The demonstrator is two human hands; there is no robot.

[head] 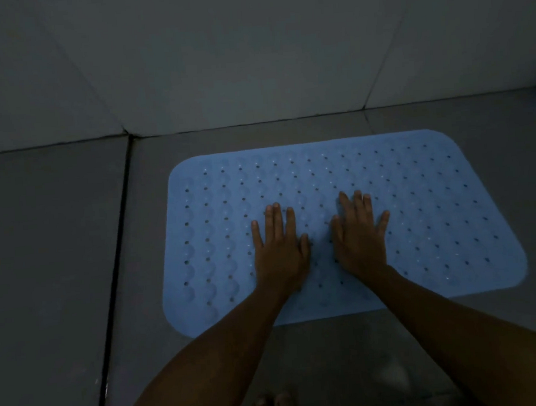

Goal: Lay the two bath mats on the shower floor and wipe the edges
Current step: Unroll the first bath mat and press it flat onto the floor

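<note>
Blue perforated bath mat (418, 212) flat on grey shower floor (60, 262), near wall.

Home bathroom/shower: grey floor tiles (53, 247), tiled wall (219, 49), blue perforated bath mat (418, 212).

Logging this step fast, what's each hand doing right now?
Left hand: open, fingers straight, pressing flat on the blue bath mat.
Right hand: open, fingers spread, pressing flat on the same mat.
</note>
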